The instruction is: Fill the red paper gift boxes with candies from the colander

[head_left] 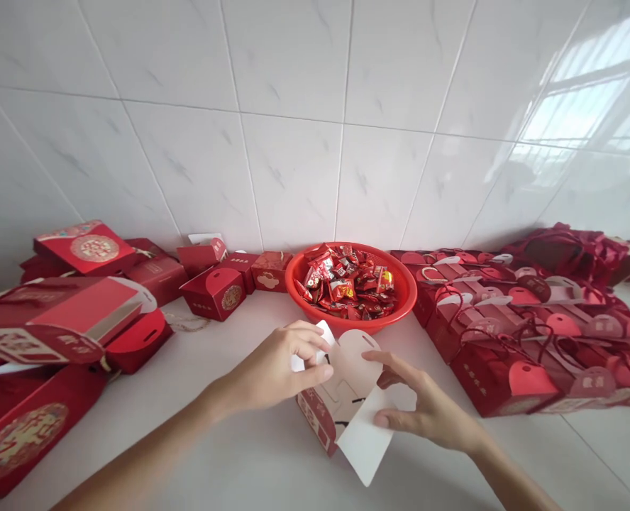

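A small red gift box (pixel 347 387) stands on the counter in front of me, its flaps spread and its pale inside facing up. My left hand (pixel 286 362) has fingers and thumb around the white left flap (pixel 323 333). On the other side, my right hand (pixel 418 404) keeps its thumb on the white right flap (pixel 365 443), with the index finger reaching the rounded far flap. Dark slots or marks show inside the box, and I see no candy in it. Just beyond stands a red plastic basket (pixel 351 323) filled with red-wrapped candies (pixel 341 284).
Rows of closed red boxes (pixel 501 376) with cords crowd the right side. Dark red ribbons (pixel 565 255) lie behind them. More red boxes (pixel 216 291) are piled at the left. A tiled wall (pixel 294 170) closes off the back of the white counter (pixel 230 454).
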The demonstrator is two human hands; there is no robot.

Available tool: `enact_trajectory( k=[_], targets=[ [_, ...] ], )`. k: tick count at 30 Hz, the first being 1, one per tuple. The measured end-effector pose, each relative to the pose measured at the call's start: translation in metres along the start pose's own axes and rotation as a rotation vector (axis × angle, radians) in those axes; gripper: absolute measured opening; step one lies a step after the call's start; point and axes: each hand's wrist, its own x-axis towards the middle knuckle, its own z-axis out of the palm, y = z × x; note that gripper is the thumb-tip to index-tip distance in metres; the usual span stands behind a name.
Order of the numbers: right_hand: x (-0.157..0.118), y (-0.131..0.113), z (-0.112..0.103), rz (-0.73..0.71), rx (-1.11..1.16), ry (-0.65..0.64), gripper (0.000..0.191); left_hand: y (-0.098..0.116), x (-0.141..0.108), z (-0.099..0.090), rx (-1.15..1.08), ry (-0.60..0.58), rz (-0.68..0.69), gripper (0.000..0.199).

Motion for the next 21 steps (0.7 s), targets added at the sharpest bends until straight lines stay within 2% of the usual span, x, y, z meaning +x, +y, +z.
enact_trajectory(
  k=[2, 3, 6, 8, 10, 13, 16, 18, 21],
  targets=[
    [-0.001, 0.004, 0.0, -0.005, -0.013, 0.009, 0.072, 0.0, -0.001, -0.009, -0.015, -0.133, -0.01, 0.018],
    [-0.001, 0.006, 0.001, -0.006, -0.015, 0.012, 0.072, 0.0, -0.002, -0.014, -0.026, -0.207, -0.01, 0.029],
    [0.0, 0.011, 0.003, -0.002, -0.004, -0.004, 0.074, -0.006, -0.005, -0.024, -0.059, -0.379, -0.044, 0.085],
    [0.001, 0.011, 0.004, -0.007, -0.002, -0.011, 0.074, -0.015, -0.006, -0.024, -0.091, -0.438, -0.088, 0.101],
    [0.003, 0.006, 0.002, -0.039, -0.024, -0.007, 0.073, -0.024, -0.007, -0.021, -0.132, -0.462, -0.116, 0.104],
    [0.007, -0.007, -0.008, -0.162, -0.069, 0.0, 0.064, -0.028, -0.006, -0.021, -0.181, -0.403, -0.115, 0.086],
    [0.017, -0.022, -0.026, -0.276, -0.107, 0.069, 0.049, -0.022, 0.006, -0.035, -0.208, -0.21, -0.051, 0.054],
    [0.031, -0.027, -0.041, -0.278, -0.15, 0.192, 0.039, -0.017, 0.027, -0.047, -0.197, -0.075, 0.017, 0.04],
    [0.067, -0.021, -0.064, -0.239, -0.231, 0.375, 0.029, -0.016, 0.077, -0.055, -0.104, 0.045, 0.12, 0.029]
  ],
)
